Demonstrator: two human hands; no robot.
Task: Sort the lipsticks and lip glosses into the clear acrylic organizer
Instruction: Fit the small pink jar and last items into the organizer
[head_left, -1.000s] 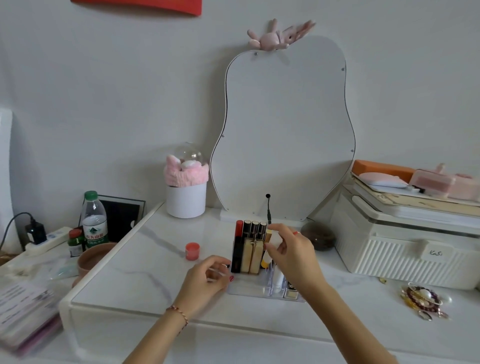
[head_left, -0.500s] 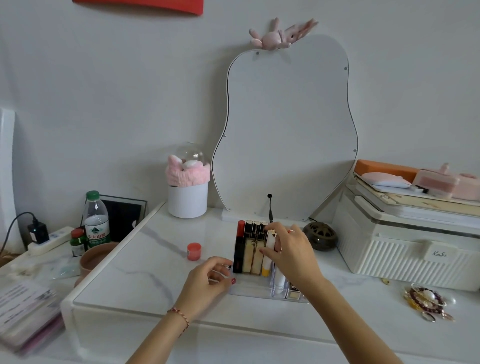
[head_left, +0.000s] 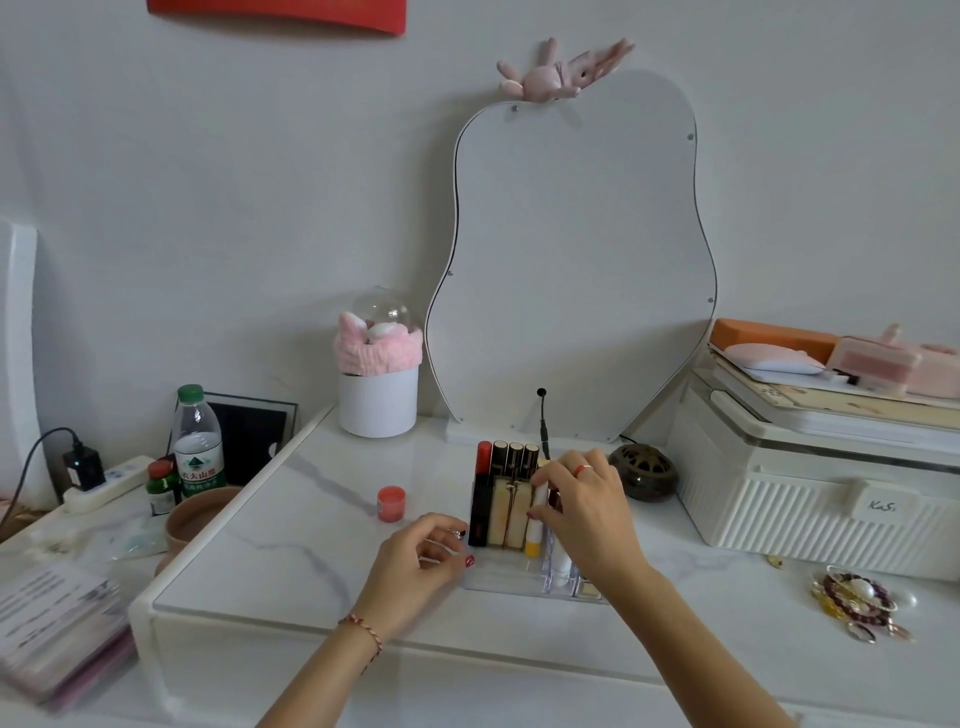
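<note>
The clear acrylic organizer stands on the white marble tabletop, in front of the mirror. In its back row stand a red-capped lipstick and three gold tubes with black caps. My right hand pinches a white tube with a yellow end, which stands upright in the organizer right of the gold tubes. My left hand rests at the organizer's left front corner, its fingers curled against the edge. More small tubes sit in the front slots, partly hidden by my right wrist.
A small red cap lies left of the organizer. Behind are a white pot with a pink headband, the mirror and a dark round burner. A white ribbed storage box stands right, beads in front.
My right hand has come down from above the back row, lowering the white and yellow tube into the organizer. My left hand has stayed at the organizer's corner.
</note>
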